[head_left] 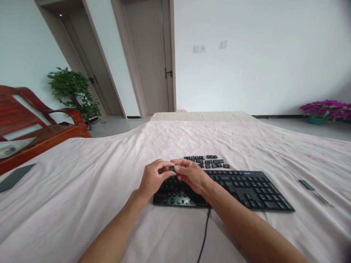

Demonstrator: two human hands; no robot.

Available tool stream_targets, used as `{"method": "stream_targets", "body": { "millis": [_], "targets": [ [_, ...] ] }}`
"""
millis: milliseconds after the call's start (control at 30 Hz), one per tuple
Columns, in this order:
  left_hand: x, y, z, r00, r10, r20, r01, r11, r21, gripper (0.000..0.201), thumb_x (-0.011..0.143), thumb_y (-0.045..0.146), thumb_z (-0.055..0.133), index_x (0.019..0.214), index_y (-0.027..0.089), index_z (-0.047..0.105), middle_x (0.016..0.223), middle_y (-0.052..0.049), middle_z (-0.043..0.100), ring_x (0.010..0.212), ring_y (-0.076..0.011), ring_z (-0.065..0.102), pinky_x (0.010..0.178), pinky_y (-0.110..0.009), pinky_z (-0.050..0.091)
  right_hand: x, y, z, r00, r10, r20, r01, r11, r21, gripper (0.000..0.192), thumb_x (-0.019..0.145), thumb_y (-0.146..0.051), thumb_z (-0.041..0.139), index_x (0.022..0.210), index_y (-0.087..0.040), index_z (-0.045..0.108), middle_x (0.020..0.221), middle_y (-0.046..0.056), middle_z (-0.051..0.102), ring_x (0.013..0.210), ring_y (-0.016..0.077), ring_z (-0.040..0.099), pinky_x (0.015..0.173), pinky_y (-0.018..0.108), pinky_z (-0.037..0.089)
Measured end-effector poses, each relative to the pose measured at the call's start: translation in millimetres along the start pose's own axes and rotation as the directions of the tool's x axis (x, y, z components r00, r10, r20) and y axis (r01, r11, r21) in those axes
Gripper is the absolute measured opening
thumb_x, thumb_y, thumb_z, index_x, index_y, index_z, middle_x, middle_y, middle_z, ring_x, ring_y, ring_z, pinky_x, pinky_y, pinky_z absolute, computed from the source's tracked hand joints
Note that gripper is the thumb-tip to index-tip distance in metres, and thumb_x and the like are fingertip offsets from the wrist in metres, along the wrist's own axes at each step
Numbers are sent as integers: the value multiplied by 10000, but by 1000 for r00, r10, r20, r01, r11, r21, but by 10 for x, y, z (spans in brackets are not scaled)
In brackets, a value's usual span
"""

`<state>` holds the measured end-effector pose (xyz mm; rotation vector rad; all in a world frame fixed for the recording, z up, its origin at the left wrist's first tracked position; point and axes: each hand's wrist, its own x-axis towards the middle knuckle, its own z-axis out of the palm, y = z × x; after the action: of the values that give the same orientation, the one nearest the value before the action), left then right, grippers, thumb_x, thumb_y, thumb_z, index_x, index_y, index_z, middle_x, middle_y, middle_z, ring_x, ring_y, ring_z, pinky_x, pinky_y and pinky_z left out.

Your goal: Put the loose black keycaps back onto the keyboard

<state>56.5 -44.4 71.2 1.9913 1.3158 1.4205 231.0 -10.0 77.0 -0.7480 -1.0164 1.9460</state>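
Note:
A small black keycap [172, 168] is pinched between the fingertips of my left hand [155, 177] and my right hand [192, 174]. Both hands meet just above the left half of a black keyboard [244, 191]. On that half, keys are off and round key sockets [179, 195] show along the near rows. The right half still carries its keys. Loose black keycaps [201, 158] lie in rough rows behind the keyboard. My hands hide part of the keyboard's left and middle.
A pink-flowered cloth [109, 204] covers the surface. From the keyboard's near edge a black cable [204, 237] runs toward me. To the right lies a wire keycap puller [306, 185]; at far left is a dark flat object [16, 177]. A wooden bench [46, 133] stands beyond.

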Motion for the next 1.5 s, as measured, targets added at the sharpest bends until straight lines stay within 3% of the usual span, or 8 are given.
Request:
{"method": "stream_targets", "body": {
  "millis": [300,467,667,933,1033,1100,1200,1500],
  "targets": [
    [57,-106,-49,928,-312,204,372,819,-438,350,669,410,832,868,140,730,681,2,631,567,-91,526,521,-207,405,-35,67,78,979,-202,-21,192,956,-221,373,661,-326,839,1008,-213,760,741,-2,660,632,118,585,476,200,440],
    [63,-174,-138,852,-360,379,514,713,-477,402,581,417,878,784,115,706,637,15,607,510,-62,464,487,-200,344,-56,-59,22,873,-391,293,485,619,-617,243,800,-230,729,1029,-290,784,826,10,619,736,131,576,636,251,481],
    [47,-228,-160,783,-331,526,588,669,-455,325,582,343,879,712,116,686,588,16,590,511,-68,480,496,-207,336,-145,-287,79,779,-301,549,620,246,-745,259,868,-156,678,1045,-318,777,855,8,617,809,127,604,755,252,463],
    [22,-187,-160,766,-300,568,608,626,-488,459,596,495,846,825,124,704,602,5,594,519,-84,499,515,-227,343,-294,-327,177,786,-345,513,575,105,-811,224,880,-157,662,1037,-280,765,887,9,640,824,131,620,767,245,467],
    [42,-247,-242,818,-324,475,551,681,-483,581,700,630,718,1012,140,716,738,-31,645,562,-91,533,516,-223,343,-348,-201,91,827,-427,365,450,116,-885,165,857,-156,681,966,-244,768,877,12,653,833,145,631,770,254,470],
    [38,-362,-278,879,-398,262,474,780,-409,548,778,621,640,1024,139,724,783,-48,655,597,-97,551,520,-217,353,-376,-85,6,859,-434,273,346,97,-933,131,844,-171,696,931,-236,769,885,11,661,828,152,638,767,262,471],
    [-15,-587,-256,881,-473,-7,460,860,-220,514,836,593,547,1000,142,731,807,-59,673,614,-118,575,554,-231,415,-409,81,-96,891,-405,205,239,32,-971,133,850,-202,692,947,-249,771,906,8,671,844,161,647,771,268,474],
    [-139,-770,-138,925,-379,-18,378,917,124,389,878,501,496,884,212,756,876,-38,754,793,-191,667,684,-259,456,-441,294,-48,894,-375,244,197,-161,-967,136,878,-249,672,969,-268,771,904,16,678,909,180,636,781,268,472]
  ]
}}
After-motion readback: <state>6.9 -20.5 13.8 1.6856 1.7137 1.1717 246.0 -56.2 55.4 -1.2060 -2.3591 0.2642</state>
